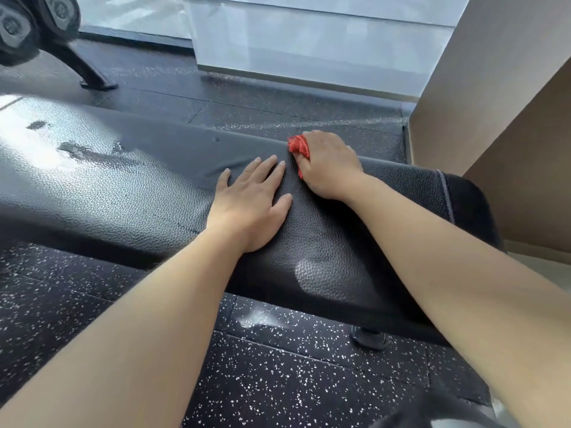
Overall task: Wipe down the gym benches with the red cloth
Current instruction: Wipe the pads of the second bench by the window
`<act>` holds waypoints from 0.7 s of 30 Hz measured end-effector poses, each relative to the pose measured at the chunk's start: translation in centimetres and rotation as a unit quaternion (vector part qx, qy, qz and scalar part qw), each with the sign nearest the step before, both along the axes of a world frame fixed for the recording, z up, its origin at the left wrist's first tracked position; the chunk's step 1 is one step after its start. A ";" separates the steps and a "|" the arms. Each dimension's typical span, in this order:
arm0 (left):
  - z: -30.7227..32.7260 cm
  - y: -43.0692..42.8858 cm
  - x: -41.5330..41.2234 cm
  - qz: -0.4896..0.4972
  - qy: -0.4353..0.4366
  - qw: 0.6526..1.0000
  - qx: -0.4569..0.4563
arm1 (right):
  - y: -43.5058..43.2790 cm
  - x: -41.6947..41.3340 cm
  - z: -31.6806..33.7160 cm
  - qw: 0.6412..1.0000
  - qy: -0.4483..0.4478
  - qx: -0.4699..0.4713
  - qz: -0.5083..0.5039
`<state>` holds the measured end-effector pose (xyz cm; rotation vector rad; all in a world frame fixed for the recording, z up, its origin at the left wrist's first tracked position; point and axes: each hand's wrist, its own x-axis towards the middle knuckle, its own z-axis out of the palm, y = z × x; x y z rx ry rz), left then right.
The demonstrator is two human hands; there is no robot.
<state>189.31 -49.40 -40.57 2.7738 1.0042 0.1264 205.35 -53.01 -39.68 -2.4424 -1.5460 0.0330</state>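
A black padded gym bench with a pebbled leather top runs across the view from the left to the right. My left hand lies flat on the pad near its middle, fingers spread and straight. Just to its right, my right hand grips a bunched red cloth at the bench's far edge. Only a small part of the cloth shows past my fingers. Wet streaks and glare mark the pad's left part.
Black rubber floor with white flecks surrounds the bench. A bench foot stands under the near edge. A dumbbell rack with its leg is at the far left. A glass wall lies behind, a beige wall at right.
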 end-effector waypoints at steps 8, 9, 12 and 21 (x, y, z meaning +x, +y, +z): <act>0.1 0.1 0.0 0.002 -0.003 1.000 0.003 | -3.6 -0.8 0.1 0.998 0.010 0.000 0.060; 0.1 0.1 -0.1 -0.001 -0.003 1.000 0.003 | -5.4 -1.7 0.1 0.998 0.015 -0.007 0.061; -0.1 -0.3 -0.6 -0.008 0.001 1.000 0.011 | -11.6 -4.9 0.2 0.997 0.016 -0.007 0.069; -0.6 -2.4 -3.3 -0.034 -0.031 0.998 0.038 | -17.6 -8.8 0.0 0.998 -0.007 -0.006 0.057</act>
